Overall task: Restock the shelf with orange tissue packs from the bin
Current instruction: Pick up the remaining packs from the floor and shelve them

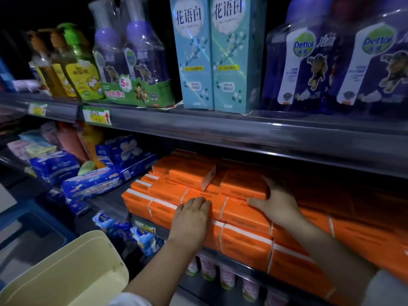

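Our left hand's fingers lie straight and flat over the top front edge of the orange tissue packs, pressing and gripping nothing. The left hand covers the stack's front face. Our right hand is spread open against the right end of an upper pack, with the thumb lying along its lower front edge. The packs fill the middle shelf in banded layers, directly under and between both hands. Blue wrapped packs sit just left of them. At lower left the cream bin shows its pale inner wall, beside a blue crate.
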`<move>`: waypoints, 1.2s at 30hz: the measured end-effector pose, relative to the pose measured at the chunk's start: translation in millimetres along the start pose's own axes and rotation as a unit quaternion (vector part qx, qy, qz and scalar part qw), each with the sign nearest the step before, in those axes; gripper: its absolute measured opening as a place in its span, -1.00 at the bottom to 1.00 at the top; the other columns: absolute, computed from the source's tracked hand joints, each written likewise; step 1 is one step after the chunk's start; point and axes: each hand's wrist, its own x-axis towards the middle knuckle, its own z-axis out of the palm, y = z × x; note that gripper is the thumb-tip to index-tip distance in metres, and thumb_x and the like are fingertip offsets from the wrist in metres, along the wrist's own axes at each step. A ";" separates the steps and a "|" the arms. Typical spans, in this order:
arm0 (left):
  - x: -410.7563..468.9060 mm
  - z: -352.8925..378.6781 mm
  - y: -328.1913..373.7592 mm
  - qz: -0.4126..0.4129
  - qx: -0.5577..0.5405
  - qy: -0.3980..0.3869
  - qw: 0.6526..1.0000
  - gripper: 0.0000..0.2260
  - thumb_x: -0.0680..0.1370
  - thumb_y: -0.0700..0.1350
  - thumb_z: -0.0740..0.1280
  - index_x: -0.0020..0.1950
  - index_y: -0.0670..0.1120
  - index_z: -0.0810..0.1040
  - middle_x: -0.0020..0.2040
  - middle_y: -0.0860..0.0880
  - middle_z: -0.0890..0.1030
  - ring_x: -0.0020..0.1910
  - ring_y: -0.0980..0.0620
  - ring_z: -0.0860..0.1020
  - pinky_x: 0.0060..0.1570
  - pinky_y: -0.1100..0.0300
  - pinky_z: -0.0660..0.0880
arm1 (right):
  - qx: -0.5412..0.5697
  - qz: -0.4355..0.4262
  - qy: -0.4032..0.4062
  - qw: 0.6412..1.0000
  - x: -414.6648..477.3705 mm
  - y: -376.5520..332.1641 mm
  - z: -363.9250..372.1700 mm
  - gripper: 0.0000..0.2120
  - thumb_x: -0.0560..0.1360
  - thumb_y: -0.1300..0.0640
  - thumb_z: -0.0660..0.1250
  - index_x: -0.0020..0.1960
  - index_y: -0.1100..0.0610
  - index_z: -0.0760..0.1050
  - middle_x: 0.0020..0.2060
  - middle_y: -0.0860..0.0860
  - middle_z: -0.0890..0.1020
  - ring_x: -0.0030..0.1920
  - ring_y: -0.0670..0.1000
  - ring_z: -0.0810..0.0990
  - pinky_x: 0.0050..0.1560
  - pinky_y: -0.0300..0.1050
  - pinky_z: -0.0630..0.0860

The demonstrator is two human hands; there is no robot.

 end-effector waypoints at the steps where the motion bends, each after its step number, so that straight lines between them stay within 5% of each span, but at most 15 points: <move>1: -0.2 1.4 -1.1 -0.003 -0.012 0.004 1.000 -0.53 0.57 -0.21 0.12 0.48 -0.03 0.17 0.46 -0.01 0.24 0.43 -0.02 0.20 0.38 0.06 0.17 | -0.019 -0.021 0.000 1.000 1.2 1.2 1.9 -0.30 0.42 -0.04 0.42 0.47 0.02 0.21 0.42 0.10 0.28 0.41 0.09 0.28 0.32 -0.20 0.26; 5: -2.7 4.8 -5.0 0.006 -0.034 0.003 0.999 -0.50 0.56 -0.22 0.16 0.49 -0.03 0.16 0.48 0.00 0.22 0.44 -0.01 0.19 0.39 0.10 0.19 | -0.047 -0.059 0.014 0.997 4.8 -3.7 8.6 -0.46 0.46 0.06 0.39 0.40 0.03 0.34 0.41 0.08 0.27 0.39 0.06 0.31 0.31 -0.26 0.22; 16: -13.3 -6.9 -9.5 0.015 0.005 -0.035 0.999 -0.41 0.54 -0.23 0.20 0.53 -0.10 0.04 0.54 -0.04 0.06 0.51 -0.03 0.01 0.46 0.02 0.06 | -0.047 -0.072 0.035 0.996 4.2 -21.2 28.2 -0.48 0.47 0.07 0.37 0.40 -0.01 0.34 0.39 0.10 0.29 0.27 0.13 0.45 0.26 -0.11 0.38; 27: -132.7 -32.6 -99.9 -0.108 0.036 -0.031 0.993 -0.65 0.56 0.01 0.18 0.33 -0.04 0.35 0.31 -0.03 0.40 0.30 -0.07 0.35 0.22 0.05 0.35 | -0.046 -0.114 0.081 0.989 -47.0 -53.8 41.2 -0.47 0.38 0.25 0.41 0.33 0.21 0.42 0.29 0.29 0.34 0.25 0.31 0.39 0.33 0.01 0.31; 36: -329.6 -30.7 -213.9 -0.308 0.037 -0.101 0.945 -0.61 0.58 0.02 0.19 0.37 -0.09 0.34 0.30 -0.09 0.38 0.28 -0.11 0.37 0.15 0.01 0.40 | -0.039 -0.315 -0.128 0.940 -180.0 -151.4 175.7 -0.56 0.36 0.29 0.44 0.23 0.27 0.50 0.12 0.25 0.49 0.17 0.22 0.47 0.18 -0.15 0.29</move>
